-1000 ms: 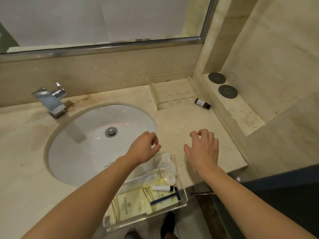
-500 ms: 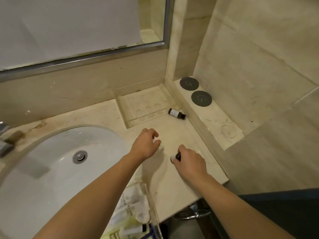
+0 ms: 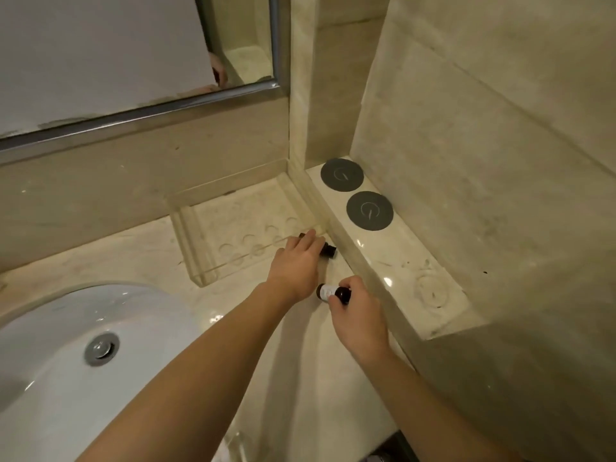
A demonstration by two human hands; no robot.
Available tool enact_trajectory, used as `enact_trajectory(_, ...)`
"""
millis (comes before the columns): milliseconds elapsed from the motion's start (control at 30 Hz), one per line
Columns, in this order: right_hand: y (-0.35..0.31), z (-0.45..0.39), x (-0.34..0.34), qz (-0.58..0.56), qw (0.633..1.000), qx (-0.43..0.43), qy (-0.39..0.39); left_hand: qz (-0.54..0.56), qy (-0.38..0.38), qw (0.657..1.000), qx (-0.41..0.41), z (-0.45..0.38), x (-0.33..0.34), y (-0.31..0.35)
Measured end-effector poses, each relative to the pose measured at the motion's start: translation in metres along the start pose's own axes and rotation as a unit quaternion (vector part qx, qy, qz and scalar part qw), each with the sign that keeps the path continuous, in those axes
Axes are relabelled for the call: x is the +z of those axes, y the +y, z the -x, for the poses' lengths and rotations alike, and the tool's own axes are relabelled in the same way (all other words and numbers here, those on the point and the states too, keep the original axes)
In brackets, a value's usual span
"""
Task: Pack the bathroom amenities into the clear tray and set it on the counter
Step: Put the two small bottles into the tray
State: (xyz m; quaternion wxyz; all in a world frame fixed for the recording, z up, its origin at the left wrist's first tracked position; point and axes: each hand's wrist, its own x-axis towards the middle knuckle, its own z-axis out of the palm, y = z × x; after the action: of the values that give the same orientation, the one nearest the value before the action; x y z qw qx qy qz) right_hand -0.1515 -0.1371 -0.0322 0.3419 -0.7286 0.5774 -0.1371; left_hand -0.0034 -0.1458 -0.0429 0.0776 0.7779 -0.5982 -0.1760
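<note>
My right hand (image 3: 357, 316) grips a small brown bottle with a white label (image 3: 328, 291), held just above the marble counter (image 3: 310, 378). My left hand (image 3: 296, 261) lies over a second small dark bottle (image 3: 328, 251) that rests on the counter against the foot of the raised ledge. Its fingers are curled around the bottle, and only the bottle's two ends show. Just a corner of the clear tray (image 3: 233, 445) shows at the bottom edge, and its contents are out of view.
A clear acrylic holder (image 3: 213, 258) with round holes sits at the back of the counter, right by my left hand. The raised ledge (image 3: 400, 258) on the right carries two dark round discs (image 3: 369, 211). The white sink (image 3: 66, 378) fills the lower left. A mirror hangs above.
The view has swung right and forward. My left hand reached from mid-counter to the bottle by the ledge and closed over it. My right hand lifted its bottle slightly.
</note>
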Motion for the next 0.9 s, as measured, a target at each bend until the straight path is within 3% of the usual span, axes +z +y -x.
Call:
enact_trajectory(233, 0.017, -0.006, 0.003, -0.007, 0.999, -0.038, 0.015, -0.158, 0.028, 0.987, -0.014, -0.015, 0.006, 0.01)
enact_trajectory(467, 0.016, -0.003, 0.004, -0.141, 0.99, 0.013, -0.02, -0.177, 0.03, 0.984, 0.007, 0.002, 0.003, -0.003)
enact_trajectory(567, 0.009, 0.004, 0.003, -0.239, 0.967, 0.07, -0.058, -0.127, 0.036, 0.991, 0.001, 0.023, 0.0, -0.012)
enact_trajectory(667, 0.003, 0.015, 0.003, -0.295, 0.945, 0.116, -0.082, 0.012, 0.017, 0.999, -0.036, 0.049, -0.009, -0.024)
enact_trajectory(900, -0.018, 0.068, 0.019, -0.339, 0.928, 0.106, -0.114, 0.231, -0.028, 0.967, -0.107, 0.14, -0.033, -0.061)
